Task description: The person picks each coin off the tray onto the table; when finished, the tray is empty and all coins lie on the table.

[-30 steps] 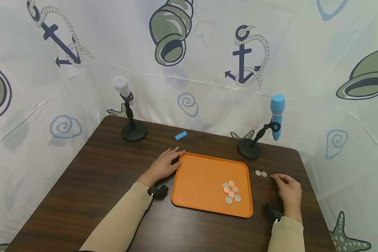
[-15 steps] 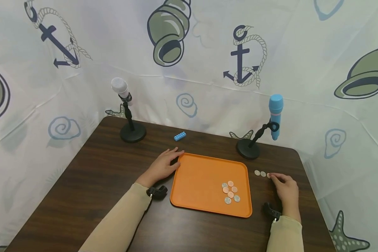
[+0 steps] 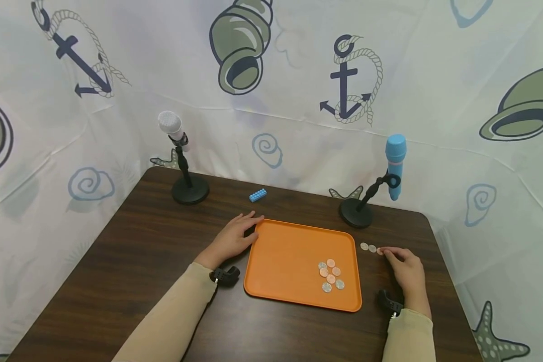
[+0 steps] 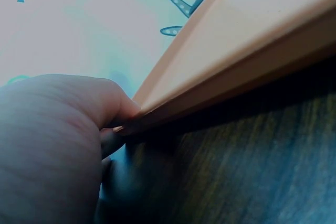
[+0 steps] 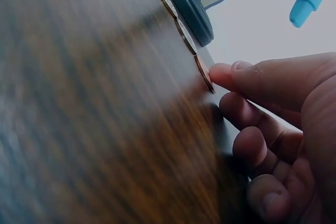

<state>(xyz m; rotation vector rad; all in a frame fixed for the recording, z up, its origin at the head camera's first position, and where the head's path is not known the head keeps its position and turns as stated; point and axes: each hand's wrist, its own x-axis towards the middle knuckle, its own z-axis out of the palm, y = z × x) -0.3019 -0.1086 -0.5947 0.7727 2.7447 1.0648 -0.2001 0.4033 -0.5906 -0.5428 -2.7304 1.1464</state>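
Three coins (image 3: 372, 248) at centre right have slid left toward the orange tray (image 3: 280, 256), where the left hand (image 3: 228, 242) lies spread against the upper-left corner. Narrowed fingertips of the right hand (image 3: 409, 270) meet the copper end coin (image 5: 203, 72), pinching or pressing unclear; likely light, stiff and slick, it is best gripped by its rim.

The tray (image 3: 289, 256) is orange, the coins (image 3: 331, 279) on it copper and silver, the brick (image 3: 258, 195) beyond it blue.

dark table (image 3: 253, 329) | orange tray (image 3: 285, 261) | three lined-up coins (image 3: 372, 248) | blue brick (image 3: 258, 195) | left black stand (image 3: 190, 190) | right black stand (image 3: 356, 213)
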